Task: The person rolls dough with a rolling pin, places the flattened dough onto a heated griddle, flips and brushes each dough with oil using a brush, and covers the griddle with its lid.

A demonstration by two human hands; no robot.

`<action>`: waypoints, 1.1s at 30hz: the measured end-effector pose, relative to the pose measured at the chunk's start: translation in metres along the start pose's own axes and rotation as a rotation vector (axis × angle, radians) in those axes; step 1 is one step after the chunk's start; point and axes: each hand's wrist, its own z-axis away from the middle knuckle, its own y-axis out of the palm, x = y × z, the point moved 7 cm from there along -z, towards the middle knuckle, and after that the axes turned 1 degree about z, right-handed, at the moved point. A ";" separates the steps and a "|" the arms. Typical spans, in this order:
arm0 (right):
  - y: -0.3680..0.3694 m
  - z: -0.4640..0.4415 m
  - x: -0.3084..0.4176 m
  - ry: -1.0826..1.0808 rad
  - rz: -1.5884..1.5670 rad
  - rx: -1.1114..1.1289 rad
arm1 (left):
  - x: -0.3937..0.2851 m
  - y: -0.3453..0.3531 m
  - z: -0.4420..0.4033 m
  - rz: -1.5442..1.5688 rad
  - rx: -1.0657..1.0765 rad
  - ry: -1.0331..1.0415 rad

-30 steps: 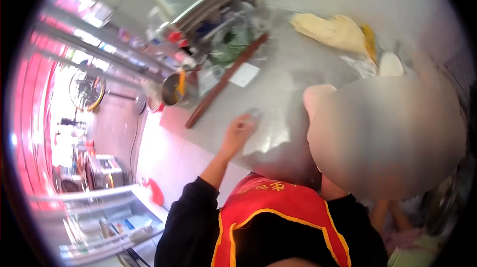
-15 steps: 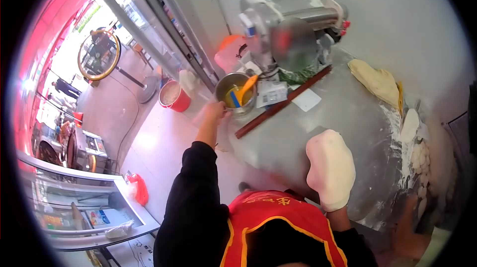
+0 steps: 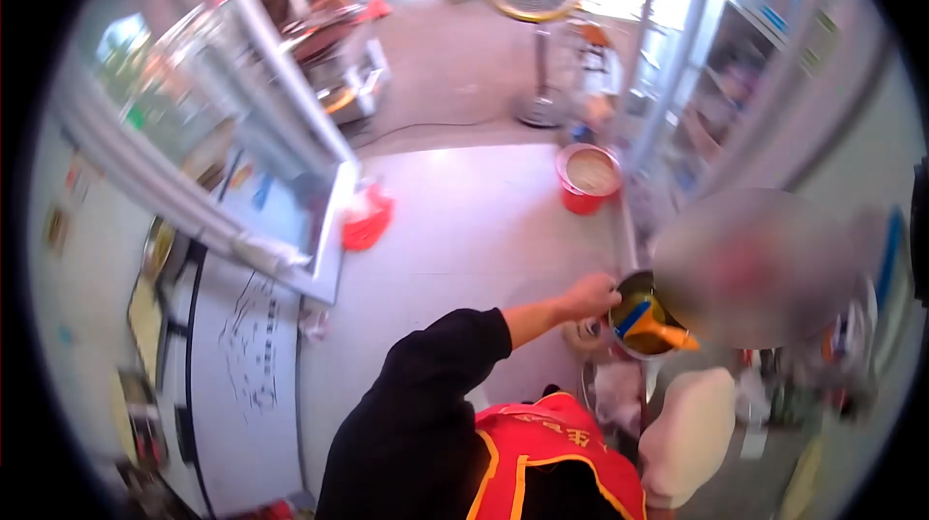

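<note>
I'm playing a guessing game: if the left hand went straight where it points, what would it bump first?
Probably the metal pot: the left hand seems to be at its rim, though the picture is blurry.

Utensil [image 3: 662, 330] in pot [image 3: 631, 288], bucket [image 3: 583, 197] beyond

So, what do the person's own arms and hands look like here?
The left hand looks bare, with no glove visible. A plain black sleeve covers the arm, ending partway along the forearm. The right hand is hidden. A red apron with yellow edging and lettering is worn over black.
</note>
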 end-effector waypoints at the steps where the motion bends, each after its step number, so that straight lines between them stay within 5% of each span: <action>1: 0.027 -0.017 0.002 -0.014 -0.003 0.069 | 0.003 -0.035 0.013 0.036 -0.039 -0.041; 11: 0.321 -0.193 0.027 -0.136 -0.140 0.633 | 0.150 -0.338 0.094 -0.069 -0.684 -0.331; 17: 0.508 -0.290 0.086 -0.234 -0.185 0.932 | 0.197 -0.484 0.146 0.172 -1.147 -0.597; 20: 0.602 -0.324 0.116 -0.313 -0.202 1.057 | 0.215 -0.544 0.152 0.306 -1.314 -0.520; 22: 0.665 -0.346 0.129 -0.351 -0.214 1.107 | 0.252 -0.588 0.158 0.120 -1.416 -0.554; 24: 0.726 -0.366 0.136 -0.373 -0.221 1.141 | 0.280 -0.623 0.143 0.507 -1.529 -0.448; 26: 0.784 -0.384 0.141 -0.376 -0.212 1.153 | 0.284 -0.663 0.121 0.631 -1.529 -0.438; 29: 0.871 -0.417 0.156 -0.371 -0.194 1.138 | 0.373 -0.736 0.108 0.381 -1.517 -0.566; 33: 0.968 -0.474 0.183 -0.354 -0.162 1.101 | 0.402 -0.837 0.053 0.596 -1.583 -0.471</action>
